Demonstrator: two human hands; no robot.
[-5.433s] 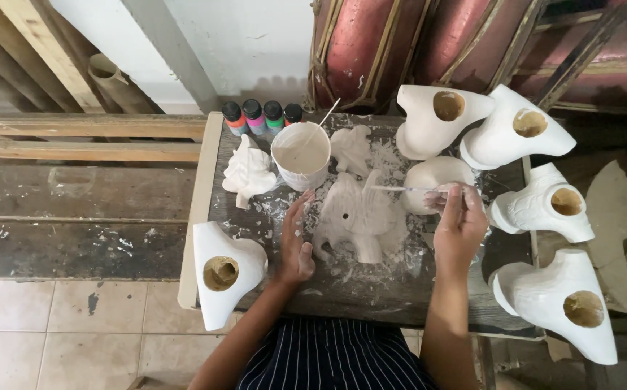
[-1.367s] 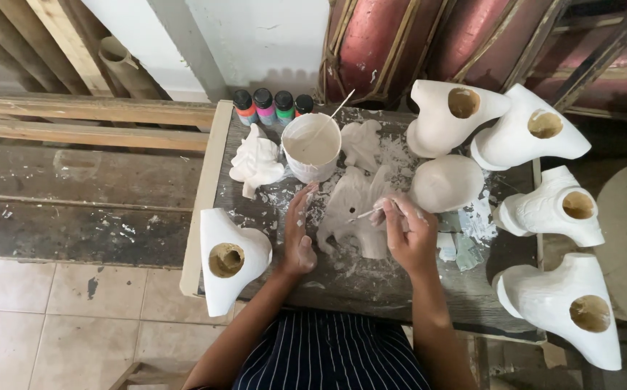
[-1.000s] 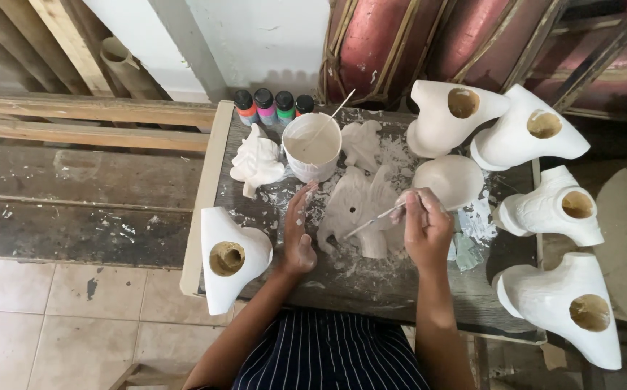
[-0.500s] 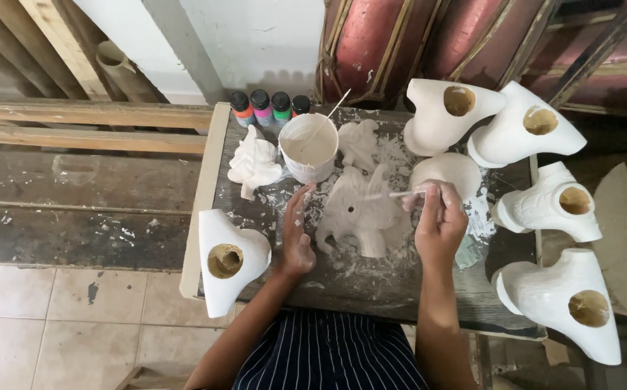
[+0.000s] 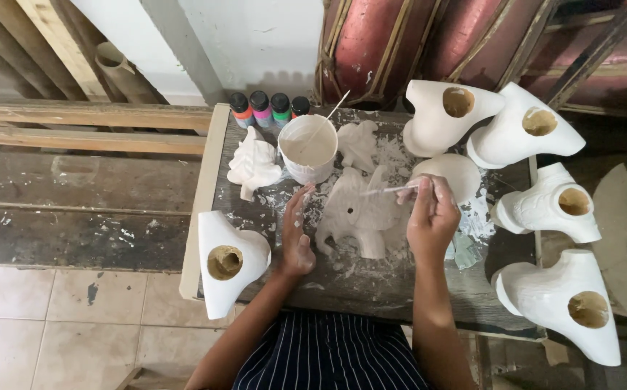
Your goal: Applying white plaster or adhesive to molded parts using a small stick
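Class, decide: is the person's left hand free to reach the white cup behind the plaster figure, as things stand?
Probably yes. The left hand lies flat beside the figure, holding nothing, and the cup stands just beyond its fingers with only bare, splattered table between.

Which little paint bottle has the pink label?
The second bottle from the left in the row behind the white cup. Its neighbours are orange, green and red.

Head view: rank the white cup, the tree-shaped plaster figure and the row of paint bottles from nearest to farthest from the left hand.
1. White cup, just beyond the left hand.
2. Tree-shaped plaster figure, up and left.
3. Paint bottles, at the table's far edge.
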